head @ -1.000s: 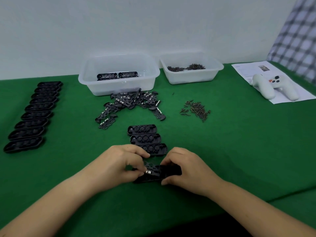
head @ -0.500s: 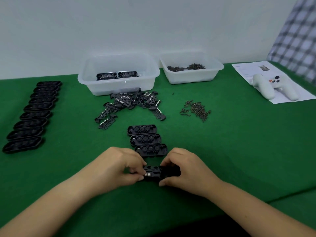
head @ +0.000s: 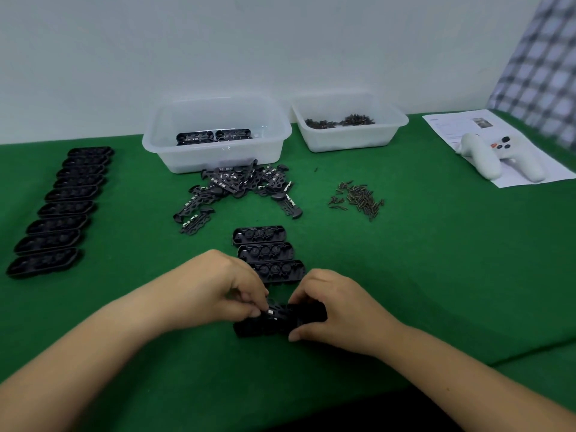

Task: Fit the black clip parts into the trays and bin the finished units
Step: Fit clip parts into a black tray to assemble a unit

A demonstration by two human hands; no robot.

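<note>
Green cloth (head: 436, 275) covers the table under a bare pale wall, and both hands work at its near edge. Between the fingertips lies one black tray (head: 280, 322), flat on the cloth, with a clip part (head: 276, 311) sitting on its top. The left hand (head: 215, 291) has its fingers curled, thumb and forefinger pinching the clip part at its metal-tipped end, most likely to press it down into its seat. The right hand (head: 336, 310) curls round the tray's other end, thumb at the near side and fingers over the far side, which steadies the tray against that push.

Just beyond the knuckles three more trays (head: 265, 252) lie stacked in a short row, touching one another, probably queued close so the next can be drawn in without reaching. Farther out from the fingers sits the loose heap of clip parts (head: 237, 188), and behind it a clear bin (head: 218, 157) with two finished units (head: 215, 137) inside (so the binning has barely begun, by the look of it). Well off beyond the left wrist runs a long column of trays (head: 59, 210). Out past the right hand are scattered screws (head: 358, 199), a second tub (head: 349, 135) holding more, and a white game controller (head: 498, 154) on a sheet of paper (head: 452, 126).
</note>
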